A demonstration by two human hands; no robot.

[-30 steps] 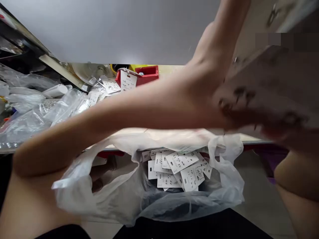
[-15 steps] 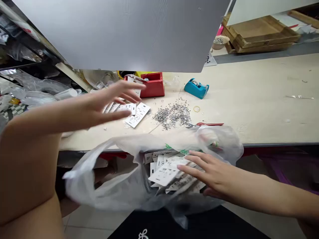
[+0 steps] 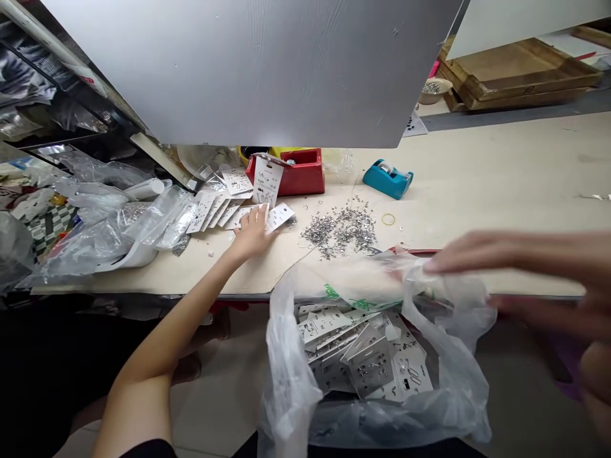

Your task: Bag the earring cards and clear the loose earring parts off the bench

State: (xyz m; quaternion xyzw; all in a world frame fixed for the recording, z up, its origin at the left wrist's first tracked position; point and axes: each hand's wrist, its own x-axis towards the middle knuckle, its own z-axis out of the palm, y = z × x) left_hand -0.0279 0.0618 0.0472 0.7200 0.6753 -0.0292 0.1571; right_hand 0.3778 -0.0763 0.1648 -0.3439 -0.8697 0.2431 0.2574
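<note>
Fingers of my left hand (image 3: 254, 232) are closed around white jewellery cards (image 3: 279, 217) on the table, left of a pile of small metal pieces (image 3: 341, 229). My right hand (image 3: 515, 261) is smeared by motion at the right, its fingers stretched out and apart. One fingertip is over the rim of a translucent plastic bag (image 3: 291, 375); whether it touches is unclear. Inside the open bag, at the table's front edge, lie several carded pieces (image 3: 372, 366).
A red tape dispenser (image 3: 303, 178) and a blue one (image 3: 387, 180) stand behind the pile. Red-handled scissors (image 3: 415, 251) lie by the bag. Plastic packets (image 3: 114, 222) crowd the left. A grey panel (image 3: 267, 70) hangs over the back. Wooden trays (image 3: 520, 73) are back right.
My left hand has come down onto the cards on the table. My right hand has left the cards in the bag and moved right. The bag's mouth has shifted, showing more cards.
</note>
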